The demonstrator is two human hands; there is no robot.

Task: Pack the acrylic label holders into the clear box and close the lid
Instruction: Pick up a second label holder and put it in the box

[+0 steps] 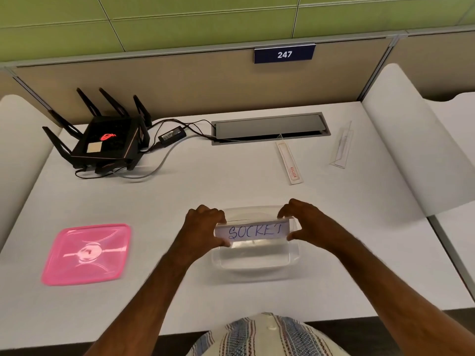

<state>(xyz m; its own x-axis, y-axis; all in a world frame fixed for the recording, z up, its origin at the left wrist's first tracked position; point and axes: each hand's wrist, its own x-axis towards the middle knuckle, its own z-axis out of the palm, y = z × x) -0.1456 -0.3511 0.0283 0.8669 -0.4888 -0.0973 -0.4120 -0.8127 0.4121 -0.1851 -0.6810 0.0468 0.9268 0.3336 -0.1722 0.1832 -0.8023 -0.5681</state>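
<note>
Packing is under way: both hands carry one holder (253,231), lettered "SOCKET", over the open box (257,255) near the front edge of the surface (231,181). The left hand (205,222) pinches its left end, the right hand (303,219) its right end, each grip pressed on the holder between thumb and fingers. Its long axis runs left to right, face tilted toward the person. Whether it already touches the box rim is hard to tell. Next it must be lowered flat inside and let go. Two more holders (289,160) (341,147) lie toward the back right, long axes running front to back. The pink lid (86,254) waits at the front left.
</note>
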